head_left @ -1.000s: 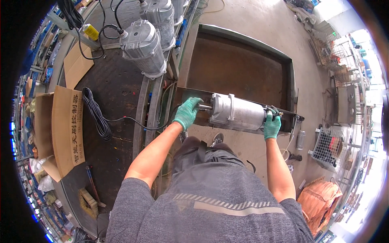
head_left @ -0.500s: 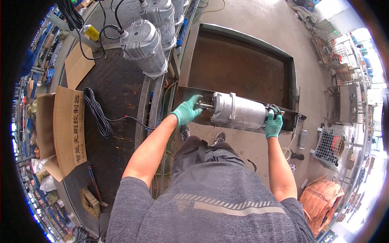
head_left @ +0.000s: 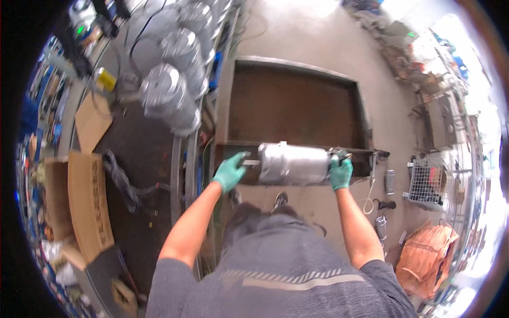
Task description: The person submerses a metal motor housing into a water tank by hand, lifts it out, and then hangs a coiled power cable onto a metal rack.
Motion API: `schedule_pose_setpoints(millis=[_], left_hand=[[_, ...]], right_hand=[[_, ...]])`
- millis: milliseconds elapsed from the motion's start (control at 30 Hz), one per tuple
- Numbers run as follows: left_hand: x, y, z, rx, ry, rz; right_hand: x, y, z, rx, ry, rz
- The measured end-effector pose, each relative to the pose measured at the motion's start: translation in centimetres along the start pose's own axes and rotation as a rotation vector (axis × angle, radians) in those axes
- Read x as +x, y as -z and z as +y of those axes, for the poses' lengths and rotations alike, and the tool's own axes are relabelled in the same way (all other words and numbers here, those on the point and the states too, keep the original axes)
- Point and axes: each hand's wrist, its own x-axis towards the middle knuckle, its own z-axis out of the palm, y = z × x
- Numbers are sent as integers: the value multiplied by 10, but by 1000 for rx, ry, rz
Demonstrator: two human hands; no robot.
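My left hand (head_left: pixel 229 170) grips the short shaft at the left end of the silver cylinder (head_left: pixel 290 163). The cylinder lies crosswise in front of me, long axis left to right, over the dark metal tray (head_left: pixel 297 108). My right hand (head_left: pixel 341 172) clasps its right end.

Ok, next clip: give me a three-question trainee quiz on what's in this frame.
1. True or false: both hands wear green gloves.
2. Which hand grips the shaft end of the silver cylindrical motor: left or right?
3. What lies at the far left: A) flattened cardboard box, B) orange bag, C) wire basket?

Key: 1 true. 2 left; the right hand holds the other end. 3 A; the orange bag and wire basket are on the right.
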Motion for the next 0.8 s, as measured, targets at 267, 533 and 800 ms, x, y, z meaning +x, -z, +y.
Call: schedule_pose_setpoints(millis=[267,533,800], left_hand=[[-14,8,2,-305,100,-174],[6,2,-29,23,174,-117],[-1,8,-14,-75,188,-197]], right_hand=[[-14,-7,-3,22,-122,63],[-12,-3,-14,25,-167,36],[-10,-4,-5,-78,24,104]])
